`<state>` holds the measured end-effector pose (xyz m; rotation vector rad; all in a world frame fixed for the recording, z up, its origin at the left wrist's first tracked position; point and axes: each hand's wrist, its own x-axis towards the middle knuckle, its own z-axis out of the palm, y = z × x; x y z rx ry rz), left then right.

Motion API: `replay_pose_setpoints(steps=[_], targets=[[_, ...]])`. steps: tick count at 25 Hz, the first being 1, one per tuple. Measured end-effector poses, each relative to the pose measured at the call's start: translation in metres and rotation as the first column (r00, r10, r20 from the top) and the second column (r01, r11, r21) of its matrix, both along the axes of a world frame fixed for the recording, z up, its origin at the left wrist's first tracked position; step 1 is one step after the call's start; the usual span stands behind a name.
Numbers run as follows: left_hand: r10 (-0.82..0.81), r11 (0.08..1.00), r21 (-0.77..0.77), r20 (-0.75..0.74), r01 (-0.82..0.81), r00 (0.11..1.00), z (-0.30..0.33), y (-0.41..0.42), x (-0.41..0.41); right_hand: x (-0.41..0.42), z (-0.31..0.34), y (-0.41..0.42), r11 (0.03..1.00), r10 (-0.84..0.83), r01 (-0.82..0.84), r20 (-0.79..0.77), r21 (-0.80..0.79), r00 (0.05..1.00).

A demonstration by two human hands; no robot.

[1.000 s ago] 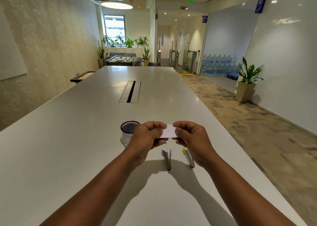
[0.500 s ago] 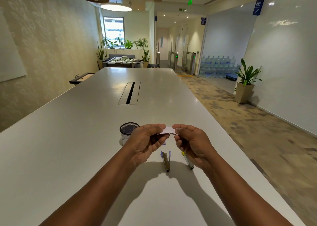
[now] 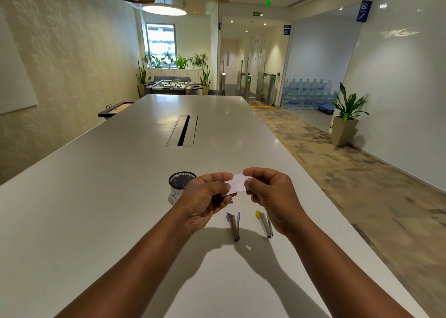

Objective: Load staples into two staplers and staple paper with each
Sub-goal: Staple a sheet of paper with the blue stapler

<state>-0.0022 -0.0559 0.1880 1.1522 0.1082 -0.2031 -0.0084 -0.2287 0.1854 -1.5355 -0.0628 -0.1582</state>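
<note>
A small white slip of paper (image 3: 237,185) hangs above the table between both hands, with a tiny dark mark, perhaps a staple, near its top. My left hand (image 3: 205,198) pinches its left edge and my right hand (image 3: 271,196) pinches its right edge. Below them two small staplers lie on the white table (image 3: 96,209): one with blue ends (image 3: 233,225) and, to its right, one with a yellow end (image 3: 264,223), partly hidden by my right wrist. A bit of blue (image 3: 231,202) shows under my left hand.
A black mesh cup (image 3: 179,185) stands just left of my left hand. A cable slot (image 3: 183,130) is set in the table's middle further away. The table's right edge drops to a carpeted walkway with a potted plant (image 3: 346,115).
The paper was tilted edge-on half a second ago and now faces up flat again. Both hands keep their pinch and have barely shifted.
</note>
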Motion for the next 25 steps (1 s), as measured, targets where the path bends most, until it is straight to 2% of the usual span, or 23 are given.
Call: replay_pose_setpoints(steps=[17, 25], targets=[[0.043, 0.997, 0.068, 0.036, -0.046, 0.998, -0.008, -0.007, 0.003, 0.001, -0.014, 0.0, 0.988, 0.059, -0.048, 0.074, -0.145, 0.996], [0.145, 0.989, -0.022, -0.107, -0.148, 0.984, -0.009, -0.013, 0.004, 0.002, -0.017, 0.002, 0.991, 0.07, -0.067, 0.02, -0.112, 0.997]])
